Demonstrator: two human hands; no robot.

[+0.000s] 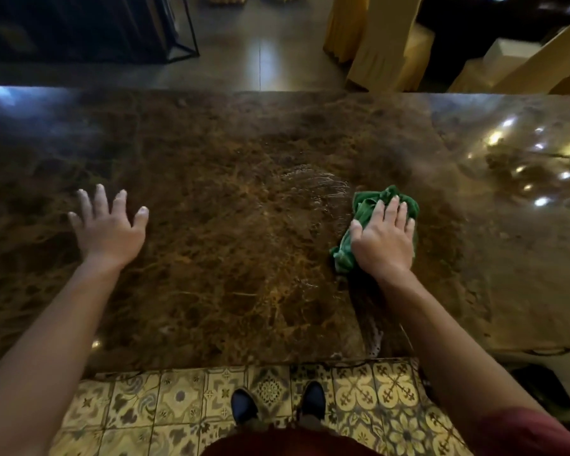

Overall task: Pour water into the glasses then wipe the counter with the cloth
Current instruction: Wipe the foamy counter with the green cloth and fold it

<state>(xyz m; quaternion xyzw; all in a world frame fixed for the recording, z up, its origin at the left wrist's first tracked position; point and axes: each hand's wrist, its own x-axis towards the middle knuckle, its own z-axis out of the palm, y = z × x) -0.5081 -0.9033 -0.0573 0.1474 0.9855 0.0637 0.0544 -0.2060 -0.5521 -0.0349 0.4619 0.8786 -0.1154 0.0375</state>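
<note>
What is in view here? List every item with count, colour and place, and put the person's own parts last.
brown marble counter: one, dark brown with lighter veins, spans the frame; a wet wipe streak shows at its centre.
crumpled green cloth: one, green, on the counter at right, under the right hand.
patterned floor tiles: many, cream and grey, below the counter's near edge.
yellow fabric-covered chairs: several, yellow, beyond the counter at upper right.
dark shoes: two, dark, on the tiles.
left hand: one, fingers spread over the counter at left.
right hand: one, straight fingers pressing the cloth.
</note>
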